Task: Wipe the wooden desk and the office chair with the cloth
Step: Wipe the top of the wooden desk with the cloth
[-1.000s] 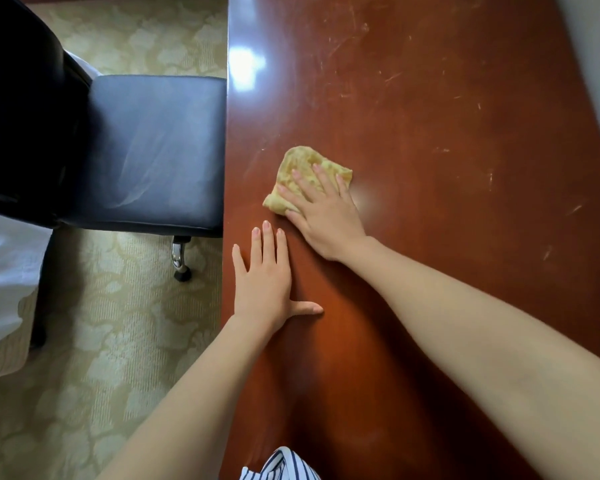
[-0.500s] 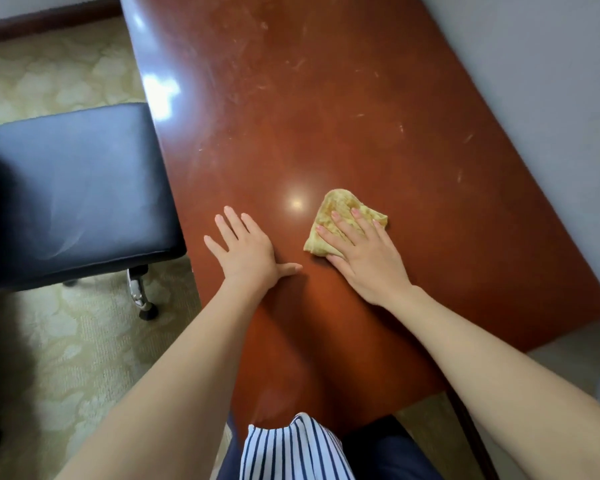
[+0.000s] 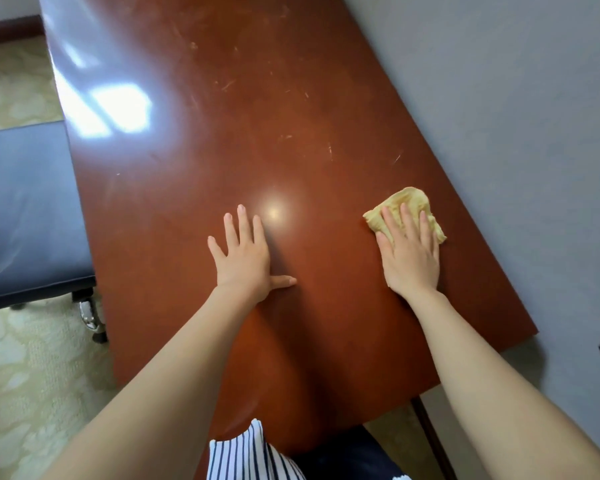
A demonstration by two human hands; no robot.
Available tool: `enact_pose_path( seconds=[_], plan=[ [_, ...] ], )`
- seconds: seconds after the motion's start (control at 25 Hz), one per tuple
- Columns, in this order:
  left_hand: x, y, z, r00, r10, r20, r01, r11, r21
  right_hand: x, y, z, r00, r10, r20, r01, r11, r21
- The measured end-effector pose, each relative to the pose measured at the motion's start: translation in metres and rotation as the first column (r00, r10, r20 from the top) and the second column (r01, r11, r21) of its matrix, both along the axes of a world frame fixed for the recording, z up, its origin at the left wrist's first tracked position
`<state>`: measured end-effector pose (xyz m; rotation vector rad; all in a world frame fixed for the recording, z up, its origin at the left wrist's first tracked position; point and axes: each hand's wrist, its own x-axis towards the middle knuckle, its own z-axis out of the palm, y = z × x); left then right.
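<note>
Fingers of the left hand lie spread flat on the worktop at the centre of the frame, thumb out to the side, holding nothing and seemingly bracing the body. Left of them, at the frame's left edge, the dark seat of the office chair stands just beside the worktop's edge, untouched. To the right, the right hand presses flat on the yellow cloth, fingers slightly apart on top of it, pinning it down rather than gripping it, close to the worktop's right edge by the grey wall. The worktop wipe appears to be the step in hand. Next, I judge, the cloth should sweep over the scuffed upper part of the worktop, with pressure kept even, before the chair gets its turn.
</note>
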<state>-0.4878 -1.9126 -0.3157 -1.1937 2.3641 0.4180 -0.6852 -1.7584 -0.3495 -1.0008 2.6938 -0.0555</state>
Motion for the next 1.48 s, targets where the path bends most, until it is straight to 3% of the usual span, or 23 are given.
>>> enact_pose_path(
  seconds=[0.2,0.4,0.72,1.0,1.24,1.48],
  plan=[
    [-0.026,-0.011,-0.01,0.999,0.034,0.028,-0.031,0.996,-0.089,-0.071,-0.026,-0.004,0.996,-0.086,-0.007,0.085,0.996,-0.025],
    [-0.031,-0.026,-0.02,0.998,-0.039,0.058,0.045,0.993,-0.107,-0.104,-0.083,-0.005,0.993,-0.118,-0.008,0.118,0.992,-0.049],
    [-0.031,-0.03,-0.022,0.995,-0.08,0.066,0.087,0.988,-0.125,-0.029,-0.138,-0.011,0.982,0.183,-0.038,-0.186,0.977,-0.105],
    [-0.031,-0.029,-0.02,0.995,-0.077,0.064,0.085,0.989,-0.123,0.017,-0.059,-0.008,0.917,0.396,-0.047,-0.398,0.914,-0.078],
    [-0.031,-0.029,-0.022,0.995,-0.072,0.063,0.079,0.99,-0.113,-0.04,-0.037,-0.002,0.992,0.125,-0.033,-0.126,0.992,-0.032],
    [-0.029,-0.029,-0.023,0.995,-0.089,0.042,0.094,0.987,-0.13,-0.12,-0.112,0.0,1.0,-0.028,-0.004,0.028,0.999,-0.021]
  ],
)
